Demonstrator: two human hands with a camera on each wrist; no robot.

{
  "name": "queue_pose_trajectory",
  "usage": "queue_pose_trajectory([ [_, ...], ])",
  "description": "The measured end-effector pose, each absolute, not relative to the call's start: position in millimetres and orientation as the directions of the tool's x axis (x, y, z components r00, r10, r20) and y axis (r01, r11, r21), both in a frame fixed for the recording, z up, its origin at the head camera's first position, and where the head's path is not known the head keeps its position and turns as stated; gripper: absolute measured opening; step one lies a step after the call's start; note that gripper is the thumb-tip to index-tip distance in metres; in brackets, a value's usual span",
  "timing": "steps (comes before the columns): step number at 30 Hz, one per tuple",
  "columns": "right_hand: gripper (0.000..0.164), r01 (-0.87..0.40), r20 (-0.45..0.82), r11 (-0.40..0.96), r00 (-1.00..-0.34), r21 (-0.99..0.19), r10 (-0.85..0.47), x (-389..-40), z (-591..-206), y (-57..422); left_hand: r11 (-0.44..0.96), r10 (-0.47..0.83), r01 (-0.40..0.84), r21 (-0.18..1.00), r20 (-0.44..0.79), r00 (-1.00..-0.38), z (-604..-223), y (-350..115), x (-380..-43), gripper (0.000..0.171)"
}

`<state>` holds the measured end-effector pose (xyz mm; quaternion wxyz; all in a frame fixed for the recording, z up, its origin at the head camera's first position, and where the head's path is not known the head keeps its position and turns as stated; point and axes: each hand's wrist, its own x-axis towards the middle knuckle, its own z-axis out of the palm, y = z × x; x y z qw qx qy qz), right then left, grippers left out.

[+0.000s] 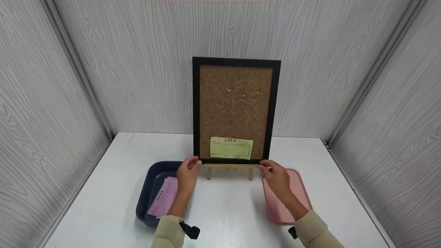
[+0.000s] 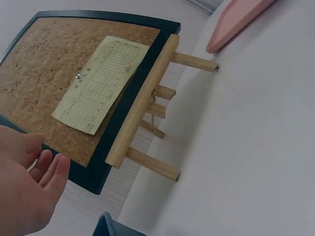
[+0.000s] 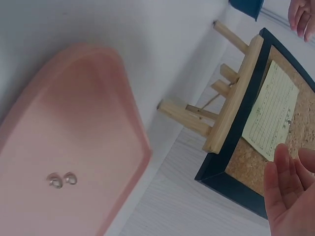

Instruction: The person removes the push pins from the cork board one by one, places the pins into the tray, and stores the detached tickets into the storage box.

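A cork board (image 1: 237,115) in a black frame stands upright on a small wooden easel (image 1: 232,166). Near its bottom edge a yellow-green printed slip (image 1: 231,148) hangs from a pushpin (image 2: 78,76) at its top middle. My left hand (image 1: 187,177) is at the lower left corner of the frame, fingers loosely bent. At the lower right corner is my right hand (image 1: 278,179), its fingers relaxed and slightly bent. Both wrist views show nothing pinched in either hand, with fingertips close to the frame.
Left of the easel, a dark blue tray (image 1: 142,203) holds pink printed slips (image 1: 165,198), partly behind the left forearm. On the right lies a pink tray (image 1: 275,210) with two small clear pushpins (image 3: 55,180) in it. Pale wood-grain walls (image 1: 137,69) enclose the white table.
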<state>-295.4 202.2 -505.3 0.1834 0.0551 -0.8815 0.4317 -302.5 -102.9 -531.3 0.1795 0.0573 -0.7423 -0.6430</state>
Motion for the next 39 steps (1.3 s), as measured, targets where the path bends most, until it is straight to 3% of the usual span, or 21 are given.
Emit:
queue_pose_trajectory([
  [18,0.016,-0.306,0.416,0.645,-0.909,-0.7,0.021,-336,-492,153,0.2,-0.29,0.164,0.966,0.218,-0.932,-525,-78,-353,0.029],
  [30,0.019,-0.284,0.421,0.665,-0.905,-0.691,0.051,-355,-497,135,0.169,-0.245,0.135,0.976,0.175,-0.954,-525,-70,-356,0.031],
  [39,0.021,-0.332,0.518,0.725,-0.854,-0.603,0.04,-372,-490,119,0.161,-0.259,0.143,0.976,0.182,-0.949,-528,-68,-361,0.028],
])
